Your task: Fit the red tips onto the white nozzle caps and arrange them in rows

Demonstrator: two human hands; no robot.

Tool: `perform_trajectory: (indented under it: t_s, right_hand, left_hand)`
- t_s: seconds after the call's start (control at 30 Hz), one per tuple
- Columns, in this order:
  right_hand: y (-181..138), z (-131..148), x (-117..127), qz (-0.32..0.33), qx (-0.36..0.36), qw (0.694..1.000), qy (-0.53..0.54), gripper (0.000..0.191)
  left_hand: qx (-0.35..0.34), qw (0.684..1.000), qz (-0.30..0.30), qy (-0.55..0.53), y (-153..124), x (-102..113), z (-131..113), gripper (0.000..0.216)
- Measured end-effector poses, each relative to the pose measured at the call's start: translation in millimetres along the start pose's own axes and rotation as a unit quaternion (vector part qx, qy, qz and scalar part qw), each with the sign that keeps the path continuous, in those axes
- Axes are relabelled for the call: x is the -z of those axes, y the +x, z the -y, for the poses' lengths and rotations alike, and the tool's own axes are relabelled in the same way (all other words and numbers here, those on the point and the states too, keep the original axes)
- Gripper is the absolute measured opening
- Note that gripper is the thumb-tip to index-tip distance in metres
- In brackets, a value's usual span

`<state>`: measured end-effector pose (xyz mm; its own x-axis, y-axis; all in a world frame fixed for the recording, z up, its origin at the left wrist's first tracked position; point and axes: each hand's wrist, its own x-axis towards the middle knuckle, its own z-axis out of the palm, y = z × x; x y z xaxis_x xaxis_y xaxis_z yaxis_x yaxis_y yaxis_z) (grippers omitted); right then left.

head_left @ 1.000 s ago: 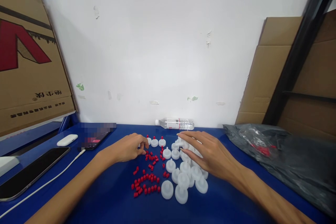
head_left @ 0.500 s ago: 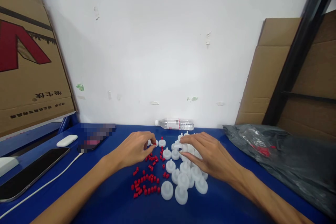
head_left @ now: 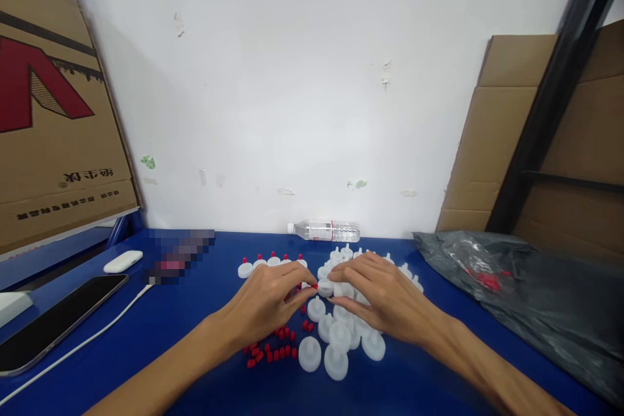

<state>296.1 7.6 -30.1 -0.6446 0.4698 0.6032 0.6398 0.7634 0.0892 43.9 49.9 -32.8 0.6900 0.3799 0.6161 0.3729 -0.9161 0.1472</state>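
Observation:
My left hand point(head_left: 273, 296) is closed, with thumb and forefinger pinching a small red cap point(head_left: 314, 286). Facing it, my right hand point(head_left: 375, 292) curls its thumb and fingers around a white nozzle lid point(head_left: 325, 288), partly hidden by the fingertips. The red cap is close to this lid; whether they touch, I cannot tell. Loose red caps point(head_left: 276, 355) lie below my left hand. Many white nozzle lids point(head_left: 336, 362) without red tips spread under and around my right hand. Behind my left hand stands a row of white lids with red tips point(head_left: 245, 269).
A clear plastic bottle point(head_left: 334, 231) lies along the wall. Phones point(head_left: 63, 322), a white case point(head_left: 123, 261) and a white cable point(head_left: 104, 325) occupy the left side. A grey plastic bag point(head_left: 546, 299) covers the right. Cardboard boxes point(head_left: 63, 162) flank the blue table point(head_left: 390, 383).
My left hand has moved right and nearer to me with the red cap, up to my right hand. The row of red-tipped lids behind it has come into view. The right hand has shifted slightly.

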Motion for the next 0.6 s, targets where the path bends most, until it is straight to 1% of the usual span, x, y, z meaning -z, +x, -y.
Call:
perform_trajectory:
  t_s: [0.23,0.37,0.47,0.53,0.6]
  right_hand:
    - [-0.7,1.2,-4.6,-0.005,0.015,1.000,0.021,0.021]
    - [-0.5,3.2,-6.0,-0.040,0.031,0.998,0.028,0.022]
    - [-0.5,5.0,-4.8,-0.067,0.031,0.997,0.032,0.021]
    - [-0.5,6.9,-4.0,-0.076,0.034,0.996,0.040,0.021]
    - [-0.6,9.3,-3.5,-0.087,0.031,0.994,0.054,0.023]
  left_hand:
    - [-0.043,0.996,-0.026,0.068,-1.0,-3.3,-4.1,0.007]
    - [-0.049,0.994,-0.030,0.092,-1.5,-4.3,-2.0,0.019]
    - [-0.029,0.994,0.006,0.102,-1.5,-4.7,-1.5,0.021]
    - [-0.022,0.995,0.036,0.086,-2.2,-5.3,-2.1,0.025]
    - [-0.020,0.998,0.038,0.051,-3.5,-5.8,-3.5,0.028]
